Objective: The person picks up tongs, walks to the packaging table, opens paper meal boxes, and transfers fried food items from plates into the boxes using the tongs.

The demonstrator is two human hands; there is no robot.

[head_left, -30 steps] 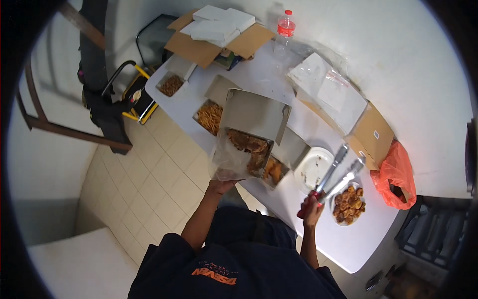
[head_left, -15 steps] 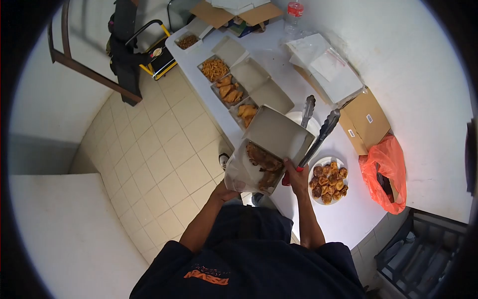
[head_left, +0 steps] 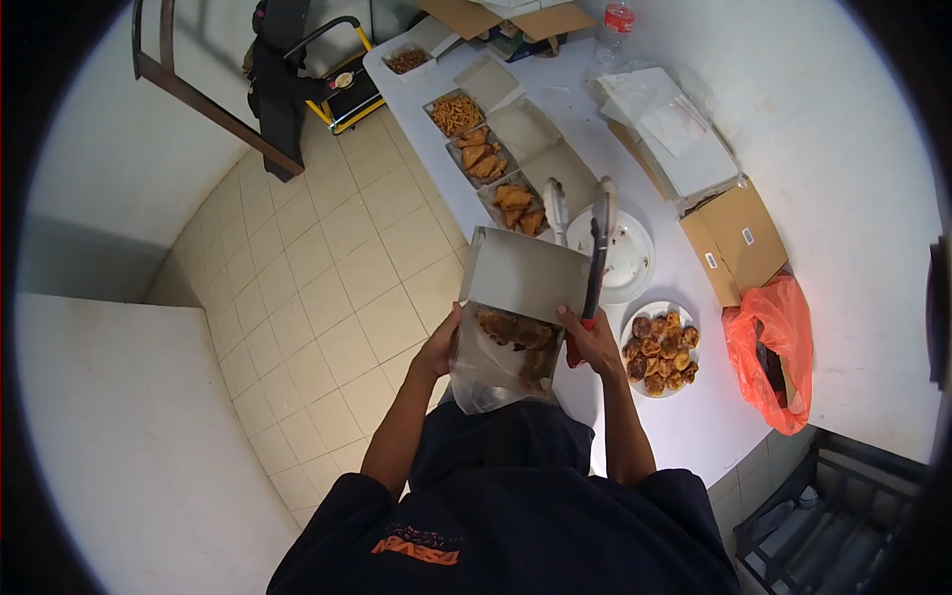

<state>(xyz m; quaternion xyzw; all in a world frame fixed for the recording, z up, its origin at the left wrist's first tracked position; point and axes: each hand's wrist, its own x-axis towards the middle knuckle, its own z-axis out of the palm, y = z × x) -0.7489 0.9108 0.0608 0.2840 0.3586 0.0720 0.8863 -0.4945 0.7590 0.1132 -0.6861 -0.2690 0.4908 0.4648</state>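
Note:
In front of my body I hold an open cardboard food box (head_left: pixel 524 266), its lid raised on the far side. Browned pieces of meat (head_left: pixel 516 329) lie inside on a clear plastic liner that spills over the near edge. My left hand (head_left: pixel 440 342) is closed on the box's left side. Against the right side is my right hand (head_left: pixel 593 343), which also grips metal tongs (head_left: pixel 598 253) with red handles; their two tips point away from me, spread apart. Beyond the tongs stands a white plate (head_left: pixel 643 268) with crumbs on it.
On the white table (head_left: pixel 709 436) sit a plate of round browned food (head_left: pixel 658 349) and open boxes of fried chicken (head_left: pixel 516 206) and fries (head_left: pixel 456 116). Cartons (head_left: pixel 739 238), an orange plastic bag (head_left: pixel 773 337) and a bottle (head_left: pixel 616 25) line the wall. A yellow-framed trolley (head_left: pixel 347 89) stands left.
The box has turned more upright to my view and come closer to my body. My left hand has shifted from its near corner up to its left side. The tongs have swung leftward.

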